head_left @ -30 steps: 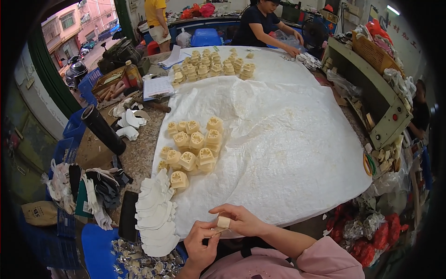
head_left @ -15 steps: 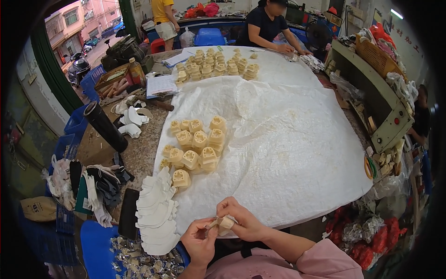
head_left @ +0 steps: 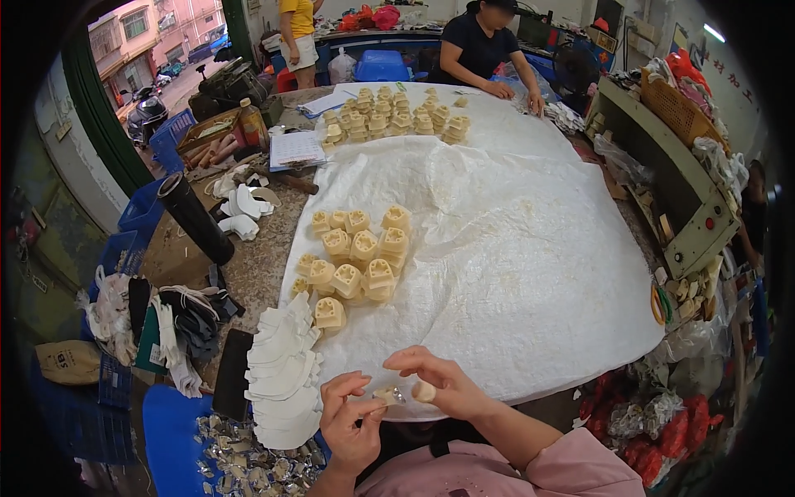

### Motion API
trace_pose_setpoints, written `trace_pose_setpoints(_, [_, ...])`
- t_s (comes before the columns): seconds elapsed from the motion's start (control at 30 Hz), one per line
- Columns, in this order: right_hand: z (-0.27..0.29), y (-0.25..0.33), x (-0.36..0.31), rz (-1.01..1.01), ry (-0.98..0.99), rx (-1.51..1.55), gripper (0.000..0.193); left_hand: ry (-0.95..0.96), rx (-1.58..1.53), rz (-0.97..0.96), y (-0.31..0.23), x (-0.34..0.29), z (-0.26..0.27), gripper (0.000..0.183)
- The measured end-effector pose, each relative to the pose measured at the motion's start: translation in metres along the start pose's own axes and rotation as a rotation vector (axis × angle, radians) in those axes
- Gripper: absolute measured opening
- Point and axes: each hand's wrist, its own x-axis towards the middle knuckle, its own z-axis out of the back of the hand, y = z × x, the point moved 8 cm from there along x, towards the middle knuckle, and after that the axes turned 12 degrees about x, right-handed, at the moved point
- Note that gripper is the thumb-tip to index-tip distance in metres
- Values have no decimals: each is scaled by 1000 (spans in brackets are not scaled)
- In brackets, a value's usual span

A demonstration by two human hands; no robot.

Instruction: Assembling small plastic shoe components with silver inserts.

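Note:
My left hand (head_left: 351, 421) is closed, pinching a small cream piece with a shiny silver part (head_left: 391, 397) between thumb and fingers, just past the table's near edge. Beside it, my right hand (head_left: 445, 388) has its fingers stretched out and apart from the thumb, whose tip looks cream-coloured, as if wrapped. A gap shows between the right thumb and the piece. Ahead and to the left, stacks of cream moulded pieces with notched round openings (head_left: 348, 280) stand on the white sheet (head_left: 513, 273). A fanned pile of thin white cut pieces (head_left: 283, 373) lies left of my hands.
A blue container (head_left: 170, 418) with many shiny small pieces stands at lower left. A dark tube (head_left: 195, 217) rises at the table's left. More cream stacks (head_left: 397, 116) stand at the far end. A co-worker (head_left: 484, 50) leans over the far right edge. A green-grey machine (head_left: 662, 166) borders the right.
My right hand has drawn away from the small piece, its fingers opening. The left keeps hold of the piece. The view has shifted slightly, and the co-worker's arms have moved.

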Motion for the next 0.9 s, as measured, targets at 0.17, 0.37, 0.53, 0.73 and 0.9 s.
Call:
trace_pose_setpoints(0.17, [5, -15, 1, -272, 122, 140, 44, 45, 116, -224, -24, -4, -3, 15])
trace_pose_setpoints(0.37, [-1, 31, 1, 122, 182, -432, 46, 225, -363, 64, 10, -11, -14, 43])
trace_pose_setpoints(0.53, [-23, 32, -3, 173, 204, -381, 47, 599, -878, 509, 22, -36, -58, 66])
trace_pose_setpoints(0.73, [-26, 18, -10, 266, 194, -485, 44, 389, -748, 470, 17, -29, -52, 56])
trace_pose_setpoints(0.9, [-19, 9, -1, 28, 132, -207, 25, 360, -786, 454, 16, -31, -54, 66])
